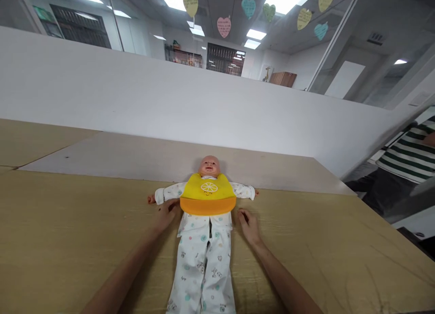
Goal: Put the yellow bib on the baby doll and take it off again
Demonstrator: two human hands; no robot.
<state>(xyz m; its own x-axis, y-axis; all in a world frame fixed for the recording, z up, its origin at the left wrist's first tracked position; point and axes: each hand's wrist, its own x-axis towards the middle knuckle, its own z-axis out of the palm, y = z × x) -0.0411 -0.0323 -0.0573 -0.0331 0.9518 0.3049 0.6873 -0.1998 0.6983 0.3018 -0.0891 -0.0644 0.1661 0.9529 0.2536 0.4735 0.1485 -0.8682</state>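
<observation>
A baby doll (209, 165) lies on its back on the table, its arms spread to both sides. It wears white patterned pajamas (204, 259) and a yellow bib (209, 187) with an orange pocket along the lower edge. The bib covers the chest and carries a white citrus-slice print. My left hand (167, 215) rests close to the bib's left edge, below the doll's sleeve, fingers loosely bent. On the other side, my right hand (249, 225) lies on the table just off the bib's right corner, its fingers relaxed. Neither hand visibly holds anything.
The wooden table (84, 232) meets a grey panel (129, 153) at the back, then a white wall (204, 110) with windows above. Paper hearts (224, 27) are stuck on the glass. A person in a striped top (409, 151) is at the far right.
</observation>
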